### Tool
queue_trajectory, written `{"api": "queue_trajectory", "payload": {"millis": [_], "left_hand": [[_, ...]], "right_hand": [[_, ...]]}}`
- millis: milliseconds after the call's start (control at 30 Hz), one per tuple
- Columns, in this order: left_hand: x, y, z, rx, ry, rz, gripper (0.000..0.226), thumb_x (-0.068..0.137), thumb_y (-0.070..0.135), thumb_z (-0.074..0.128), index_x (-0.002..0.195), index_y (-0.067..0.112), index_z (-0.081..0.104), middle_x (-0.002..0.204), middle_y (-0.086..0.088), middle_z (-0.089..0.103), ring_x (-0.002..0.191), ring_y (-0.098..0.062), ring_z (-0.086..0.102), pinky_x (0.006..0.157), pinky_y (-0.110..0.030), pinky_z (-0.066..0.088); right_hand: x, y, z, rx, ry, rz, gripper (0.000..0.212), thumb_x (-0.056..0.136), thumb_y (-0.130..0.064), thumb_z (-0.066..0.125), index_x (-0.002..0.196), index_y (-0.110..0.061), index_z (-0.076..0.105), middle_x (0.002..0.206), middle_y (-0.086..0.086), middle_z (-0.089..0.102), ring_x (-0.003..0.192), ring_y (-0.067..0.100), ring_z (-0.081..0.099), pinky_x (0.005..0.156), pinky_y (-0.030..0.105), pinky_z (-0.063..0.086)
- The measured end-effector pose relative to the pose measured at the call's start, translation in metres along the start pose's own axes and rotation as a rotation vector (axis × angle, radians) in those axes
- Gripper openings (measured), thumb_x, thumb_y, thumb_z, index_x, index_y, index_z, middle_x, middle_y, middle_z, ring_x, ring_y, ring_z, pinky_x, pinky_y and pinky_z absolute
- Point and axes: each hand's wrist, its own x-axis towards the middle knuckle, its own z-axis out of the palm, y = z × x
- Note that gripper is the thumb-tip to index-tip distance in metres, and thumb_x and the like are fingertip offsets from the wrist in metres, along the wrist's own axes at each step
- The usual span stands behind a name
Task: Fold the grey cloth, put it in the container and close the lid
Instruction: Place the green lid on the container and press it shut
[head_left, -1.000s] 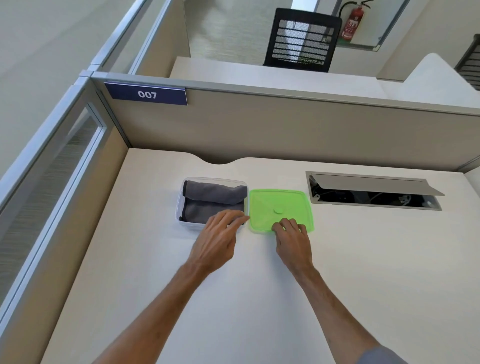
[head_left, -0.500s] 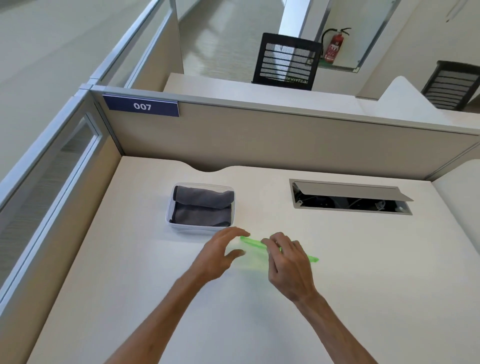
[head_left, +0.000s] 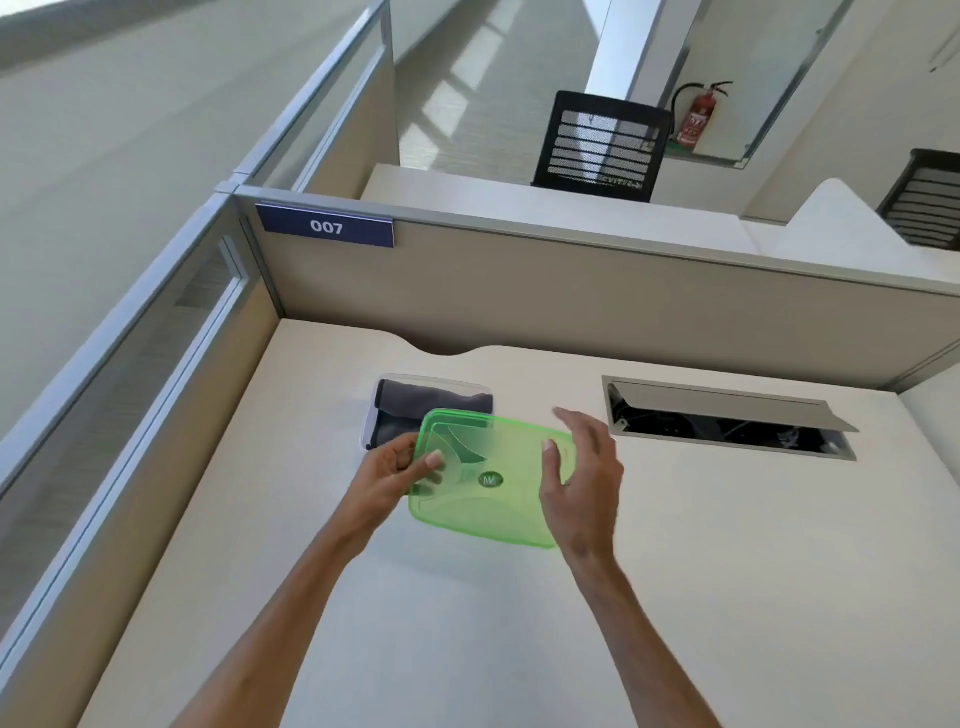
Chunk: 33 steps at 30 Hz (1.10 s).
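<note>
**A:** So the lid (head_left: 493, 499) is a translucent green plastic rectangle with rounded corners, a raised rim and a small round emblem near the middle. It's up off the desk (head_left: 727, 545), tilted, with its far edge overlapping the container (head_left: 375, 415) from this angle.

**B:** Yeah, and the container's clear plastic, shallow, rounded corners too. The grey cloth (head_left: 431, 405) sits folded inside it, soft and matte, rolled-looking along the back edge. Desk is smooth and off-white.

**A:** Hands? The left hand (head_left: 387, 480) is pinching the lid's left edge — thumb on top, fingers curled underneath.

**B:** The right hand (head_left: 584, 480) is at the lid's right edge, thumb pressed on the upper face, the other fingers loosely spread and reaching past the rim. Both forearms come up from the bottom of the frame.

**A:** Hard to see much of the container's near side — the lid covers it. The emblem's marking is too blurry to read.
</note>
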Motion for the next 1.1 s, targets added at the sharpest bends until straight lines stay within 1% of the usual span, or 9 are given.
{"api": "queue_trajectory", "payload": {"millis": [133,300,400,467,533,600,667,833,1100], "left_hand": [[0.010,0.007,-0.022,-0.037,0.094,-0.008,0.039,0.101,0.027,0.077,0.137,0.015,0.070,0.120,-0.014,0.083,0.101,-0.029,0.077,0.086,-0.037,0.063],[0.025,0.010,-0.042,-0.043,0.230,-0.025,0.044,0.101,0.029,0.077,0.140,0.021,0.058,0.112,-0.009,0.086,0.101,-0.031,0.083,0.075,-0.032,0.066],[0.040,0.009,-0.052,0.075,0.357,0.007,0.039,0.104,0.035,0.074,0.139,0.026,0.059,0.110,-0.008,0.084,0.096,-0.024,0.081,0.073,-0.033,0.061],[0.052,0.009,-0.057,0.214,0.441,0.045,0.039,0.105,0.036,0.072,0.141,0.025,0.062,0.119,-0.006,0.079,0.104,-0.024,0.076,0.075,-0.033,0.059],[0.063,0.008,-0.063,0.373,0.516,0.073,0.040,0.105,0.033,0.072,0.142,0.020,0.065,0.130,-0.006,0.073,0.113,-0.024,0.070,0.085,-0.035,0.060],[0.071,0.007,-0.067,0.474,0.552,0.064,0.041,0.104,0.031,0.072,0.142,0.016,0.068,0.138,-0.009,0.067,0.119,-0.027,0.069,0.100,-0.046,0.060],[0.077,0.005,-0.069,0.514,0.552,0.038,0.041,0.105,0.030,0.071,0.143,0.014,0.069,0.143,-0.012,0.063,0.120,-0.030,0.070,0.106,-0.052,0.059],[0.082,-0.005,-0.070,0.531,0.536,-0.013,0.044,0.106,0.035,0.069,0.147,0.018,0.065,0.145,-0.014,0.062,0.114,-0.031,0.073,0.102,-0.054,0.062],[0.084,-0.011,-0.073,0.589,0.532,-0.027,0.050,0.108,0.046,0.064,0.153,0.022,0.060,0.136,-0.015,0.073,0.096,-0.026,0.071,0.088,-0.048,0.064]], "right_hand": [[0.002,0.002,0.023,0.221,-0.063,0.332,0.030,0.106,-0.027,0.066,0.136,-0.023,0.066,0.124,-0.007,0.069,0.105,0.017,0.068,0.093,0.052,0.060],[0.019,-0.001,0.054,0.220,-0.137,0.407,0.027,0.103,-0.027,0.072,0.128,-0.017,0.072,0.113,0.002,0.071,0.084,0.020,0.071,0.088,0.050,0.062],[0.038,-0.006,0.075,0.144,-0.208,0.404,0.028,0.102,-0.033,0.073,0.127,-0.020,0.075,0.113,0.005,0.069,0.087,0.026,0.073,0.086,0.045,0.061],[0.051,-0.008,0.087,0.110,-0.246,0.406,0.029,0.102,-0.036,0.072,0.127,-0.021,0.076,0.115,0.006,0.069,0.093,0.028,0.073,0.085,0.042,0.059],[0.064,-0.007,0.098,0.093,-0.278,0.426,0.032,0.103,-0.038,0.071,0.130,-0.021,0.075,0.117,0.006,0.069,0.101,0.029,0.071,0.090,0.043,0.059],[0.073,-0.005,0.108,0.061,-0.312,0.438,0.033,0.104,-0.039,0.070,0.132,-0.022,0.076,0.118,0.006,0.069,0.106,0.029,0.070,0.092,0.043,0.058],[0.078,0.000,0.116,0.024,-0.337,0.438,0.033,0.104,-0.040,0.069,0.132,-0.023,0.076,0.119,0.007,0.070,0.107,0.030,0.069,0.090,0.040,0.056],[0.084,0.009,0.129,-0.060,-0.324,0.412,0.037,0.105,-0.042,0.068,0.136,-0.023,0.073,0.121,0.005,0.068,0.109,0.030,0.070,0.083,0.036,0.048],[0.082,0.014,0.143,-0.100,-0.314,0.405,0.037,0.107,-0.044,0.064,0.134,-0.020,0.071,0.124,0.004,0.064,0.104,0.031,0.071,0.080,0.036,0.047]]}}
